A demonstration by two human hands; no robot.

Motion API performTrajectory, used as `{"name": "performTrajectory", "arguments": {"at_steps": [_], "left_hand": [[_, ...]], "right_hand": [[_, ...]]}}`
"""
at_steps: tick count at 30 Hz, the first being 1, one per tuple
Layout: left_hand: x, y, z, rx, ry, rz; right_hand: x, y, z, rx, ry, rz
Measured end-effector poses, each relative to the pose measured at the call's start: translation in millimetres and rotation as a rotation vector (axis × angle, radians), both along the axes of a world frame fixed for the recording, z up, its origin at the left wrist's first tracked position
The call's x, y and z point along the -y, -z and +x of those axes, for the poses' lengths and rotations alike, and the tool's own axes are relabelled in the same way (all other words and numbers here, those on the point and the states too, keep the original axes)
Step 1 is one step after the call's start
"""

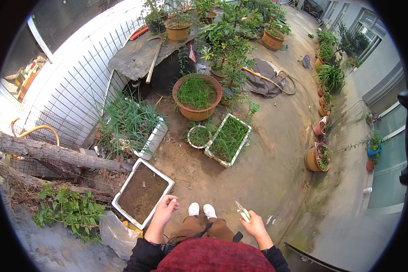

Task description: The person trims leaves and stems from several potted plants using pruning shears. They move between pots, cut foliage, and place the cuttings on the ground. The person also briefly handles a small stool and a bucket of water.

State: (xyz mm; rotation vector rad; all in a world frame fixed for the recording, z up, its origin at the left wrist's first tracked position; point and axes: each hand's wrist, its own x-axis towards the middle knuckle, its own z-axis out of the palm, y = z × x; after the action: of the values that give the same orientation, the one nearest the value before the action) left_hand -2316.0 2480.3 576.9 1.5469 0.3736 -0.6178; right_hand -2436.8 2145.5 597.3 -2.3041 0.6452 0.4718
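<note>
My right hand (255,225) is closed around the pale handles of hand pruners (242,210), whose blades point forward and a little left. My left hand (167,206) is raised with its fingers curled, and I see nothing in it. Just left of it, a white foam box (171,183) filled with brown soil lies on the ground. Farther forward are a rectangular white planter (246,128) of grassy green plants, a small round pot (189,139) and a large terracotta-coloured pot (197,115) of grass-like shoots. Tall green onion-like leaves (132,119) grow from another white box (155,137).
Tree trunks (57,152), a leafy green plant (71,212) and a clear plastic bag (117,234) lie at the left. A wooden-handled tool (153,63) rests on a grey slab (129,63). A hose (267,79) crosses a dark cloth (261,83). Potted plants (314,158) line the right wall.
</note>
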Motion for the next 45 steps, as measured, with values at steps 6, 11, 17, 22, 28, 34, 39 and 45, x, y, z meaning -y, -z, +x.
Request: {"name": "performTrajectory", "arguments": {"at_steps": [6,11,17,22,28,34,39,45], "left_hand": [[26,4,10,0.015,0.137,-0.051],[33,10,5,0.055,0.211,-0.029],[17,22,-1,0.01,0.139,-0.043],[-5,24,-6,-0.005,0.052,-0.041],[-33,21,-10,-0.026,-0.026,-0.033],[-58,15,-10,-0.001,-0.153,-0.019],[-64,15,-10,0.019,-0.192,-0.008],[-54,14,-9,0.012,-0.157,-0.035]], "right_hand": [[6,3,-23,0.0,0.093,-0.046],[3,5,-36,-0.024,0.105,-0.029],[-8,3,-40,-0.024,0.019,-0.034],[-16,-2,-28,-0.087,-0.036,-0.029],[-25,-6,-16,-0.07,-0.115,-0.058],[-29,-10,-20,-0.086,-0.162,-0.067],[-30,-13,-25,-0.071,-0.157,-0.065],[-31,-15,-33,-0.102,-0.115,-0.076]]}}
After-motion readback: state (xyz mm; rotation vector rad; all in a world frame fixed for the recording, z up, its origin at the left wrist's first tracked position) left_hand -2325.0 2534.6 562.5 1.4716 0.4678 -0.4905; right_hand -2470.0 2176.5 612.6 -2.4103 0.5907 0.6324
